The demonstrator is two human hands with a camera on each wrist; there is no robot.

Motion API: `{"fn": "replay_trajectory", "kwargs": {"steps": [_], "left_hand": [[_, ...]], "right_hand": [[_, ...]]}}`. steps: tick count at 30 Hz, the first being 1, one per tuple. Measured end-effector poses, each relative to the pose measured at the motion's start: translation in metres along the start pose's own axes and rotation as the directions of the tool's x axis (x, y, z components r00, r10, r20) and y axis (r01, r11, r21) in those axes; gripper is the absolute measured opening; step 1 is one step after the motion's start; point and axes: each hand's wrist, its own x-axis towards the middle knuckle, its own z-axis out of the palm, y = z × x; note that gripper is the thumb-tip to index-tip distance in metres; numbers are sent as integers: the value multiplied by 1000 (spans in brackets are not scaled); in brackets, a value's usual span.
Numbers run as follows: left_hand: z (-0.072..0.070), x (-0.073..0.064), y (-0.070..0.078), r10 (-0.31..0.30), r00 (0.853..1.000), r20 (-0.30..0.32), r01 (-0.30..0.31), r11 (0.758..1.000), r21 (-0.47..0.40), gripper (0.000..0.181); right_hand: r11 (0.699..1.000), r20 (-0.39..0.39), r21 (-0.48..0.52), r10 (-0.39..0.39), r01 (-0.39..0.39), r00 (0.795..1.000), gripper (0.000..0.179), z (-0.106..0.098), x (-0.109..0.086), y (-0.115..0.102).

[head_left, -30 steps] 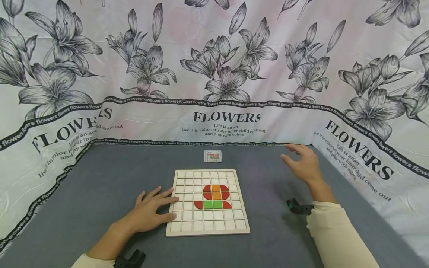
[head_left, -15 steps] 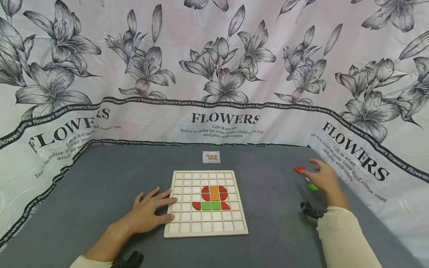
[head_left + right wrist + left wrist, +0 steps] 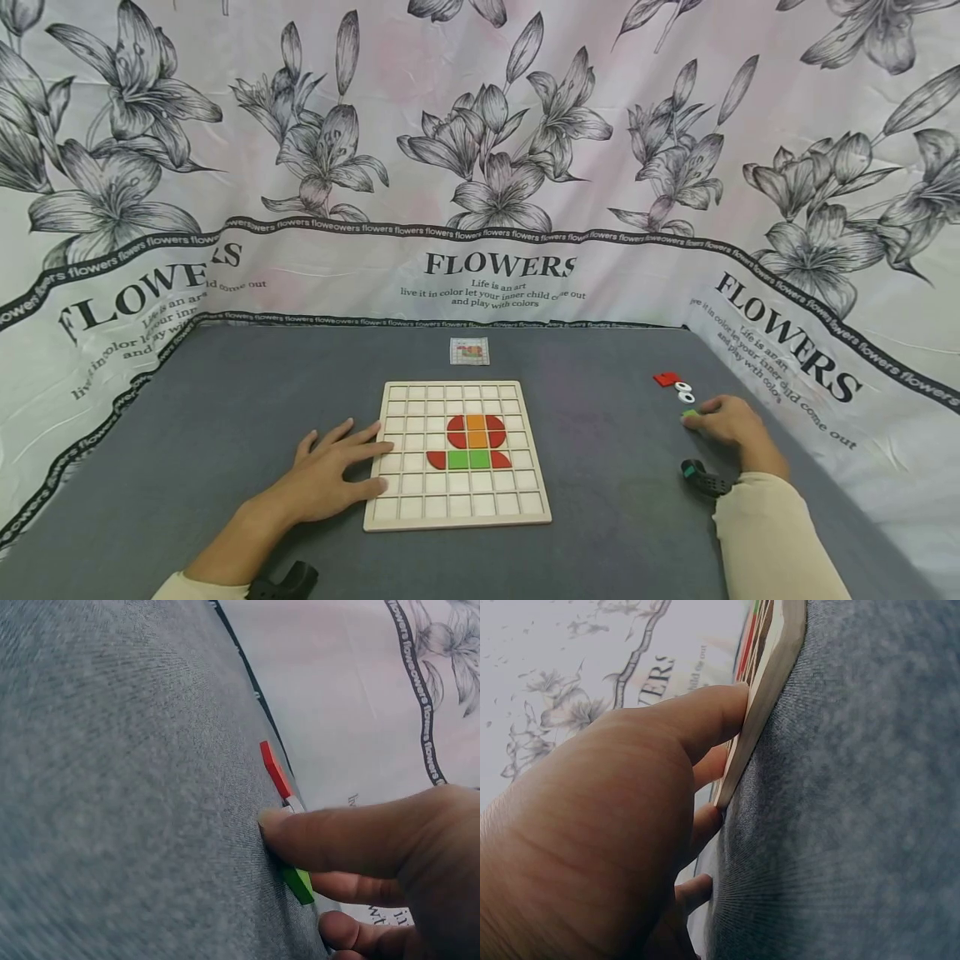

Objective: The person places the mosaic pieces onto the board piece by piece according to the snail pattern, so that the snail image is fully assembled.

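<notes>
In the head view my left hand (image 3: 322,475) rests on the left edge of a pale wooden grid board (image 3: 483,505), fingers spread. The left wrist view shows the thumb (image 3: 720,709) on the board's rim. Red rounded tiles (image 3: 456,431), orange tiles (image 3: 476,423) and green square tiles (image 3: 478,459) fill some cells. At the right, my right hand (image 3: 731,427) pinches a loose green tile (image 3: 298,885) at the table surface, thumb in front and fingers behind. Beyond it lie a red piece (image 3: 665,379) and two small white rings (image 3: 680,398).
A small printed card (image 3: 469,352) with a coloured grid picture lies behind the board. Grey cloth covers the table (image 3: 600,483). A white flower-printed curtain (image 3: 502,279) borders the table at the back and sides.
My right hand has come down at the right and back toward the body, from above the loose pieces to the green tile, uncovering the red piece and white rings. The left hand stays on the board.
</notes>
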Motion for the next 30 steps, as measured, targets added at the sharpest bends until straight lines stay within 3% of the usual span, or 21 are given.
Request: {"fn": "replay_trajectory", "kwargs": {"steps": [8, 15, 21, 30], "left_hand": [[0, 0, 0, 9, 1000, 0, -9, 1000, -9, 58], [-1, -1, 1, 12, 1000, -3, -12, 1000, -8, 57], [-2, -2, 0, 9, 1000, -9, -9, 1000, -4, 58], [0, 0, -1, 16, 1000, -5, -16, 1000, -14, 57]], "right_hand": [[998, -28, 23, -51, 52, 998, 42, 3, 0, -6], [993, -109, 17, -117, 119, 987, 43, 9, 1, -6], [970, -235, 14, -233, 243, 944, 42, 16, 2, -17], [935, -357, 22, -324, 355, 876, 43, 12, -6, -53]]}}
